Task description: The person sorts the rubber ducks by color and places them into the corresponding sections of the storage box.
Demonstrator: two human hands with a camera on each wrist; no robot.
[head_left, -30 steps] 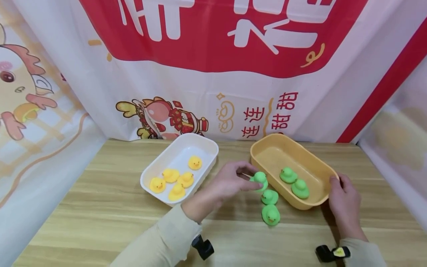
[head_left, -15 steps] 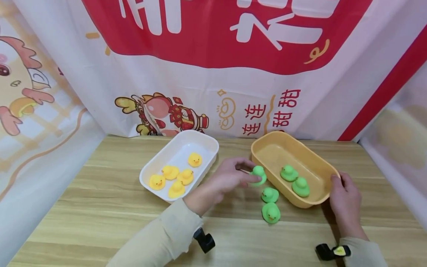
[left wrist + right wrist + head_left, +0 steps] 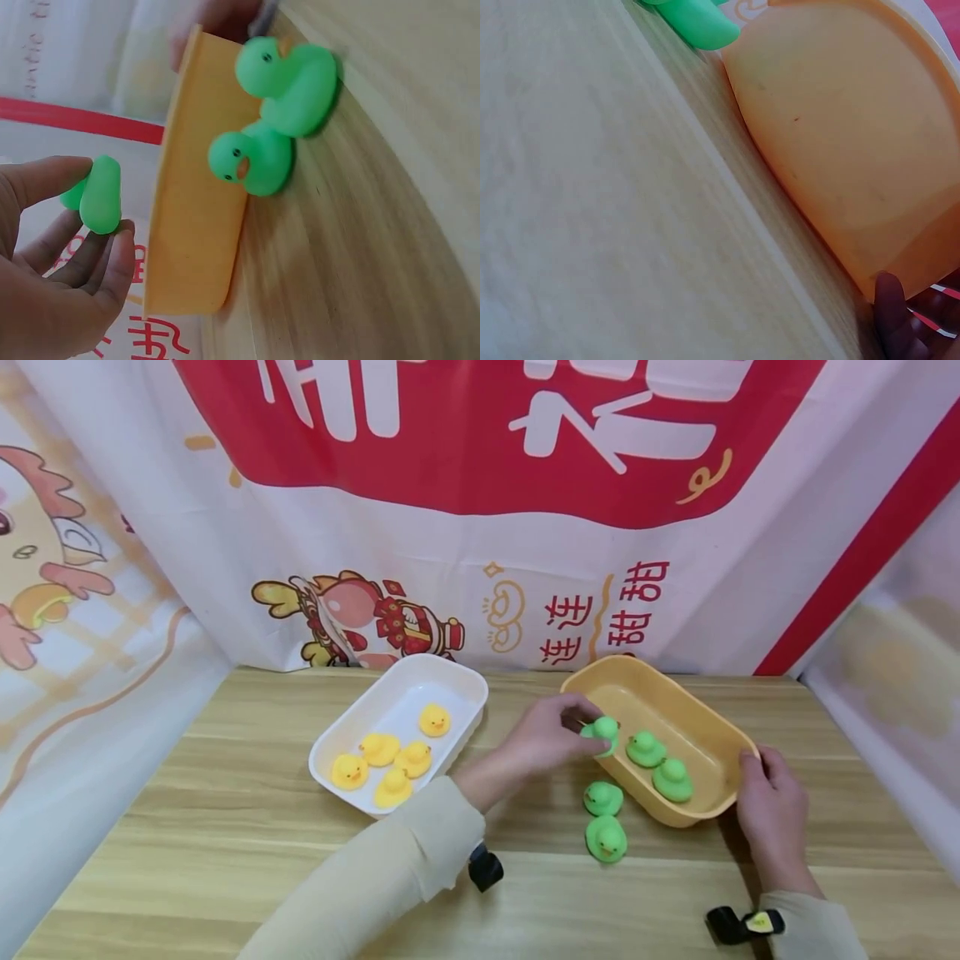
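Observation:
My left hand pinches a green rubber duck between thumb and fingers, over the near-left rim of the orange plastic tub. In the left wrist view the held duck shows its flat base, raised off the table. At the tub's right end my right hand grips the rim; the right wrist view shows its thumb against the outer wall. Two green ducks, one beside another, sit inside the tub. Outside it on the table stand two more green ducks.
To the left stands a white plastic tub with several yellow rubber ducks in it. The wooden table ends at a printed cloth backdrop, with cloth on both sides too.
My left hand has moved right and slightly up with the green duck, from beside the orange tub to over its rim. The right hand keeps its grip on the tub.

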